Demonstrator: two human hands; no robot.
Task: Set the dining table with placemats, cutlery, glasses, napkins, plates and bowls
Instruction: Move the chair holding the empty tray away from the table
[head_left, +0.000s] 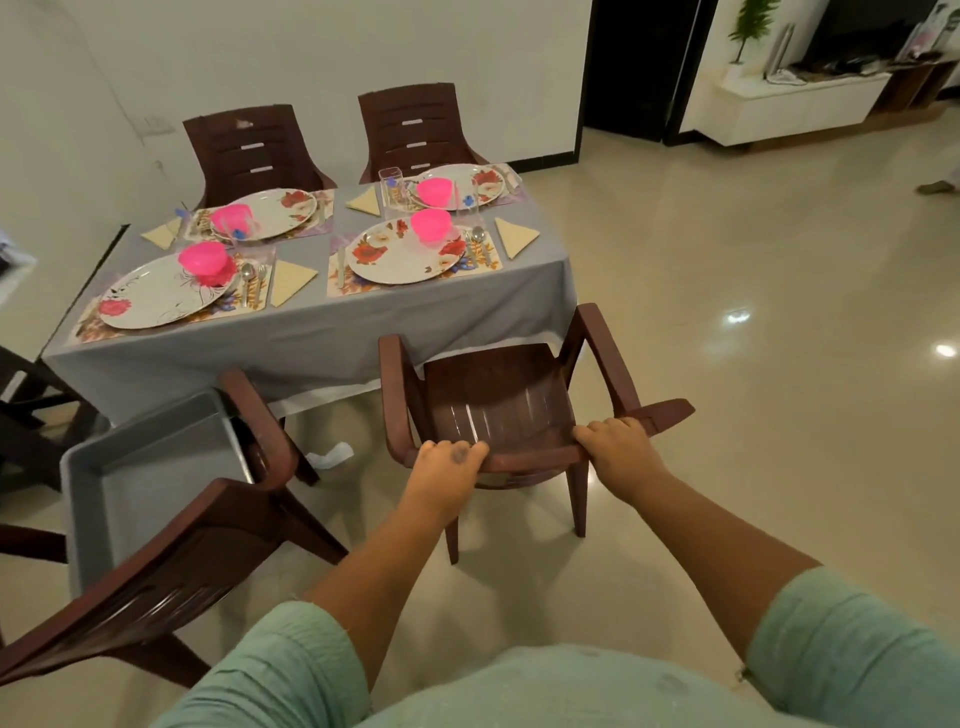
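Head view. Your pale green sleeves (291, 670) fill the bottom edge, and both forearms reach forward. Your left hand (447, 462) curls its fingers over the top rail of the dark brown plastic armchair (493, 400); your right hand (618, 447) grips the same rail nearer its right end. That chair faces the table, its seat front just beneath the hanging cloth.

At your left, a second brown plastic chair (171, 561) stands turned at an angle, with a grey plastic tub (150, 467) lying on its seat. A crumpled white scrap (330, 453) lies on the glossy beige tiled floor (753, 364) near the table leg.

Beyond, the dining table under a grey tablecloth (311, 332) carries four settings. Each has a floral patterned placemat (488, 262), a white flowered plate (402, 252), a bright pink plastic bowl (430, 224) resting on the plate, a metal spoon and fork (478, 241) beside it, and a folded cream napkin (514, 236). Clear drinking glasses (390, 189) stand among the settings. Two more brown chairs (249, 150) stand at the far side, against the white wall.
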